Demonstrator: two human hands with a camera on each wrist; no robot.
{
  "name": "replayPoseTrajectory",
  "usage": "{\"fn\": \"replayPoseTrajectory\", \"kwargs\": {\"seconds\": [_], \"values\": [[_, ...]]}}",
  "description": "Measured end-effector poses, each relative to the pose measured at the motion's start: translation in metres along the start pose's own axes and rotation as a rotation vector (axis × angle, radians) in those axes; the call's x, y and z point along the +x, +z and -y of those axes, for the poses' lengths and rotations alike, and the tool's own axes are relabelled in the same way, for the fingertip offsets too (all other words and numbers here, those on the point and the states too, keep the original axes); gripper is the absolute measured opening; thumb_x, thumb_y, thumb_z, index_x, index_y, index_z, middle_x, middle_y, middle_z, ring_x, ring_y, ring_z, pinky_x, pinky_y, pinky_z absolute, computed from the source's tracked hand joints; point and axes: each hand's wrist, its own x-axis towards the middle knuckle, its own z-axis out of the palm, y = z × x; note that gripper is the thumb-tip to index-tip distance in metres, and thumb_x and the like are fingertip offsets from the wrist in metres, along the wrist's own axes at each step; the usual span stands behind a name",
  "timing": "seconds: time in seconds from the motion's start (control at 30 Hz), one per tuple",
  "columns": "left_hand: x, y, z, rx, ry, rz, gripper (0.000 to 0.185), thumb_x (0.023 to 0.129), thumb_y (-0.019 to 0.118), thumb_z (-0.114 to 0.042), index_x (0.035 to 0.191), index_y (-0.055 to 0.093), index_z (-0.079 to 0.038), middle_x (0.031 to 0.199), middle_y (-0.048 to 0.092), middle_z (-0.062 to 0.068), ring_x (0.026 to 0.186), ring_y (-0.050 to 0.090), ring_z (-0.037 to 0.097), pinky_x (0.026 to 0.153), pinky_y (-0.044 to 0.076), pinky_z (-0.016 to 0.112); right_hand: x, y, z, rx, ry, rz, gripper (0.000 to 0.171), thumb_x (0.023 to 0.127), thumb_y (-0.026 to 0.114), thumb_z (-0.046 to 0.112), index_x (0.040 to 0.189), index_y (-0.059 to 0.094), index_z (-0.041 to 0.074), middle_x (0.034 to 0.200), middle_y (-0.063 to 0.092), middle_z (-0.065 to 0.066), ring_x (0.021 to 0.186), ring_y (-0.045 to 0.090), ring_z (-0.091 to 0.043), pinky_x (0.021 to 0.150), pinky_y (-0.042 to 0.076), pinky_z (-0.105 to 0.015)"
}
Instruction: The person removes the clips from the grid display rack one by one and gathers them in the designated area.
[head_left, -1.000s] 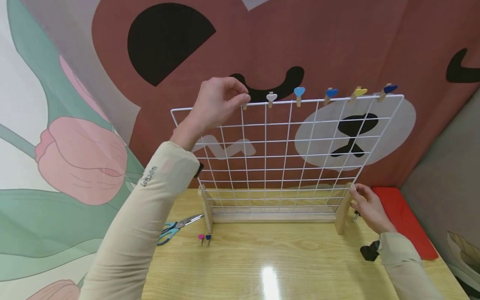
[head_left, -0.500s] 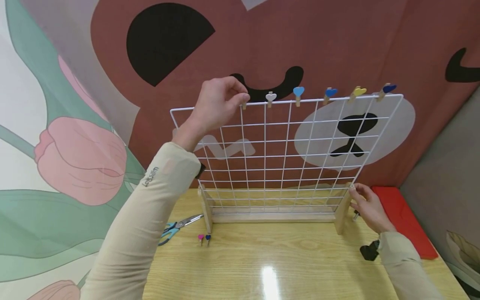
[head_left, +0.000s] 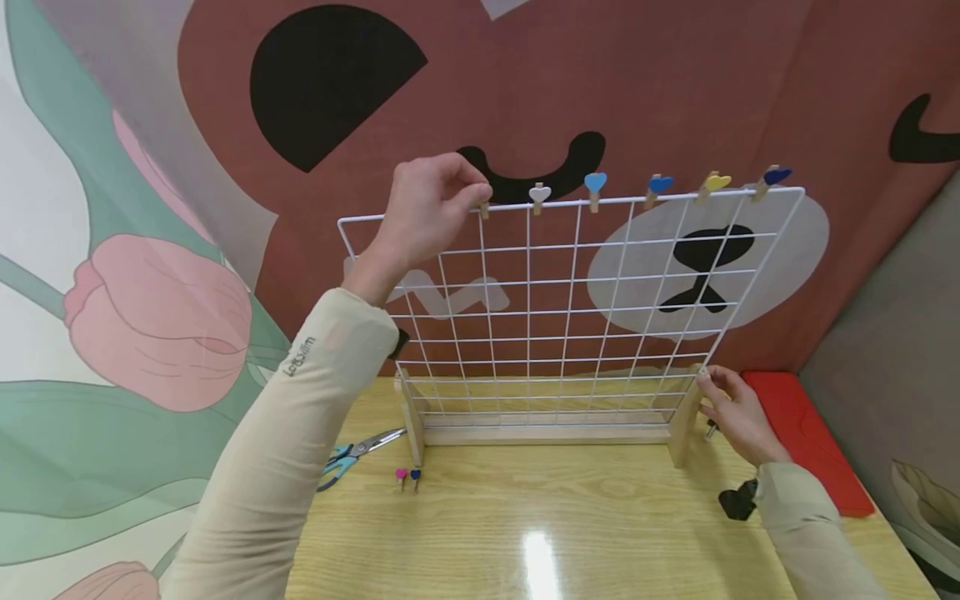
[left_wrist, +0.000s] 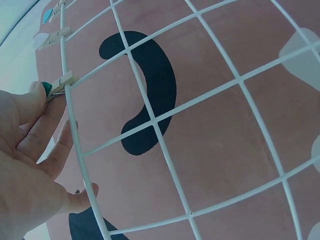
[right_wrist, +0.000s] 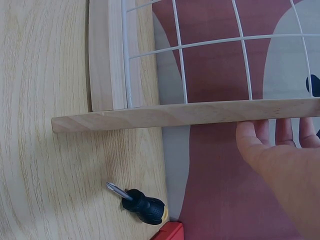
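Observation:
A white wire grid (head_left: 577,308) stands upright in a wooden base (head_left: 543,435) on the table. My left hand (head_left: 480,196) is at its top rail and pinches a small wooden clip (head_left: 484,212) onto the wire. The left wrist view shows that clip (left_wrist: 61,82) with a green top between the fingertips (left_wrist: 37,91). Several heart-topped clips sit along the same rail: white (head_left: 539,194), light blue (head_left: 596,182), yellow (head_left: 716,181). My right hand (head_left: 712,392) rests with straight fingers (right_wrist: 275,131) against the right wooden foot (right_wrist: 185,114).
Two loose clips (head_left: 408,476) lie on the wooden table (head_left: 570,533) in front of the left foot, with teal-handled scissors (head_left: 352,454) further left. A black-handled screwdriver (right_wrist: 140,204) lies by the right foot. A red flat object (head_left: 810,442) sits at the back right.

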Motion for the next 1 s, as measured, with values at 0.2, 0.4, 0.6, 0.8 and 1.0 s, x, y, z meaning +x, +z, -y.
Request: {"fn": "replayPoseTrajectory", "kwargs": {"seconds": [0.2,0.4,0.6,0.8,1.0], "values": [[0.001,-0.004,0.001,-0.027,-0.006,-0.056,0.012,0.094,0.064,-0.015,0.093,0.070,-0.005,0.088,0.071,0.005,0.079,0.064,0.014,0.073,0.046,0.027,0.000,0.000,0.001,-0.005,-0.003,-0.005,0.054,0.102,0.041,0.038,0.131,0.032,-0.007,0.125,0.038,-0.016,0.101,0.046,-0.004,0.077,0.050,-0.015],[-0.002,-0.010,0.001,-0.040,0.022,-0.113,0.016,0.093,0.064,-0.019,0.102,0.072,-0.007,0.097,0.071,0.002,0.083,0.063,0.010,0.073,0.045,0.026,0.000,0.000,0.001,0.004,-0.002,-0.009,0.052,0.102,0.041,0.036,0.130,0.032,-0.007,0.124,0.038,-0.015,0.099,0.047,-0.002,0.076,0.049,-0.013],[-0.007,-0.018,0.001,-0.102,0.045,-0.184,0.018,0.091,0.067,-0.019,0.104,0.073,-0.008,0.094,0.073,0.003,0.085,0.065,0.007,0.080,0.049,0.023,-0.001,0.000,0.001,-0.009,0.004,-0.007,0.054,0.102,0.040,0.037,0.131,0.031,-0.007,0.125,0.038,-0.016,0.100,0.046,-0.002,0.076,0.048,-0.012],[-0.013,-0.026,0.005,-0.213,0.040,-0.202,0.018,0.089,0.069,-0.016,0.104,0.072,-0.006,0.089,0.072,0.008,0.076,0.067,0.010,0.075,0.051,0.022,-0.002,0.000,0.002,-0.004,0.008,-0.010,0.052,0.102,0.040,0.038,0.129,0.033,-0.005,0.125,0.038,-0.016,0.100,0.046,-0.004,0.076,0.049,-0.014],[-0.024,-0.035,0.014,-0.208,0.048,-0.202,0.020,0.090,0.068,-0.015,0.107,0.071,-0.005,0.087,0.072,0.008,0.074,0.067,0.013,0.074,0.052,0.022,-0.002,0.000,0.002,0.002,0.011,-0.009,0.051,0.102,0.041,0.038,0.129,0.033,-0.005,0.125,0.037,-0.016,0.099,0.046,-0.004,0.075,0.048,-0.012]]}}
